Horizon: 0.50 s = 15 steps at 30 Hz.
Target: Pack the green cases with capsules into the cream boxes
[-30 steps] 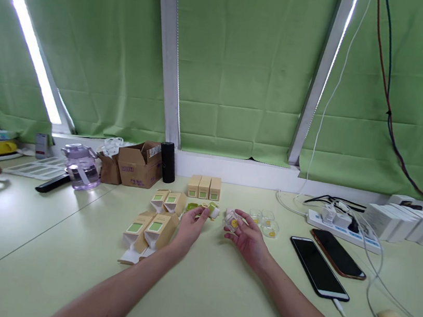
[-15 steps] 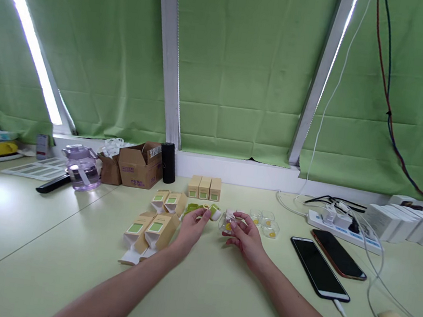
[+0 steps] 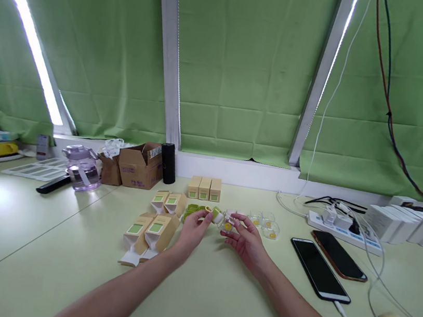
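Note:
A small green-and-white piece point(image 3: 216, 215) with a ring-like end is pinched between the thumb and fingers of my left hand point(image 3: 194, 228). My right hand point(image 3: 246, 235) grips a small clear plastic container point(image 3: 226, 226) with a yellow spot inside. The white end of the green piece is close against the container; I cannot tell whether they touch. Several similar clear containers point(image 3: 271, 230) with yellow spots stand just right of my right hand. More green pieces point(image 3: 190, 209) lie behind my left hand, partly hidden by it. Left of my left hand are several opened tan boxes point(image 3: 161, 229) with green labels.
Three closed tan boxes point(image 3: 204, 188) stand at the back. A brown carton point(image 3: 140, 165), a black cylinder point(image 3: 169, 163) and a purple bottle point(image 3: 81, 167) are at the left rear. Two phones point(image 3: 320, 269), a power strip point(image 3: 337, 227), cables and white boxes point(image 3: 402, 226) occupy the right.
The green-and-white piece in my left hand and the clear container in my right hand have come closer together. The container has shifted slightly left.

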Each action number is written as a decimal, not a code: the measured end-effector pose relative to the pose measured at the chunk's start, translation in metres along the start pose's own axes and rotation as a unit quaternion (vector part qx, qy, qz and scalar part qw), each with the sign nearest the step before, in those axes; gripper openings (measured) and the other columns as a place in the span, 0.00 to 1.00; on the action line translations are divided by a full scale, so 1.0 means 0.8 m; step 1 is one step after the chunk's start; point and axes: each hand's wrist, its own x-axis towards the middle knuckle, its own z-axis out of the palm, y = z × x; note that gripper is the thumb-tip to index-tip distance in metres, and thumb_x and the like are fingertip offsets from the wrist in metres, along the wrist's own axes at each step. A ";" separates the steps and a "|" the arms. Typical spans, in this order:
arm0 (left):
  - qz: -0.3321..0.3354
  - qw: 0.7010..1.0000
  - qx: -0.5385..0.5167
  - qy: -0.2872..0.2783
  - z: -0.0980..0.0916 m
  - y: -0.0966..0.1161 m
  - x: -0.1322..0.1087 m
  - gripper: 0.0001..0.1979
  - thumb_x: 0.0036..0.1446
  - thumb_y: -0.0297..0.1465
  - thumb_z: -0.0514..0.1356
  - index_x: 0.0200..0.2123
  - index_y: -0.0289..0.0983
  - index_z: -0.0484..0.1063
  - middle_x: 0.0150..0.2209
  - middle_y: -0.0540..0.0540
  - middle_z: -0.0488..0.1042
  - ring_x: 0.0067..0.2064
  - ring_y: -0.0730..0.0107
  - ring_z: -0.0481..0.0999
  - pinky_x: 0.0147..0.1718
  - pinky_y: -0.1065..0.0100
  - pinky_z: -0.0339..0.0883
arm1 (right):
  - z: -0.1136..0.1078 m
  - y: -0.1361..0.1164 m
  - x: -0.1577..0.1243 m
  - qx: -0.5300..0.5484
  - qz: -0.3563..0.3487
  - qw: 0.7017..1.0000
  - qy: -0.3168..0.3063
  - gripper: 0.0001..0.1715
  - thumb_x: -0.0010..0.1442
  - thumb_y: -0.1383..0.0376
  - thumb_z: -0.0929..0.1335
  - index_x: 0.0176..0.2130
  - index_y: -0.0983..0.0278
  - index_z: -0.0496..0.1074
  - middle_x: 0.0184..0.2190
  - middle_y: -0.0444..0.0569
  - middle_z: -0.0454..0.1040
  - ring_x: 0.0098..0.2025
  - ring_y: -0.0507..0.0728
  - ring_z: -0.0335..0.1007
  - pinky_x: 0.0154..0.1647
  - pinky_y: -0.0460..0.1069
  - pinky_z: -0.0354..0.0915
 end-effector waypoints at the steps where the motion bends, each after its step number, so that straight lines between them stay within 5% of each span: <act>1: 0.002 1.000 0.000 0.001 0.001 0.000 0.000 0.29 0.54 0.57 0.64 0.36 0.34 0.80 0.37 0.42 0.81 0.38 0.62 0.77 0.37 0.67 0.69 | 0.000 0.000 0.000 0.003 0.004 1.000 -0.005 0.27 0.52 0.53 0.81 0.46 0.58 0.73 0.42 0.49 0.82 0.37 0.59 0.83 0.33 0.49 0.73; 15: 0.018 1.000 0.023 -0.002 0.004 0.003 -0.003 0.27 0.55 0.55 0.64 0.34 0.35 0.80 0.36 0.42 0.82 0.38 0.60 0.79 0.37 0.66 0.70 | 0.005 0.002 -0.004 0.026 0.005 0.999 -0.032 0.25 0.53 0.52 0.80 0.45 0.58 0.72 0.45 0.48 0.81 0.38 0.61 0.83 0.39 0.54 0.74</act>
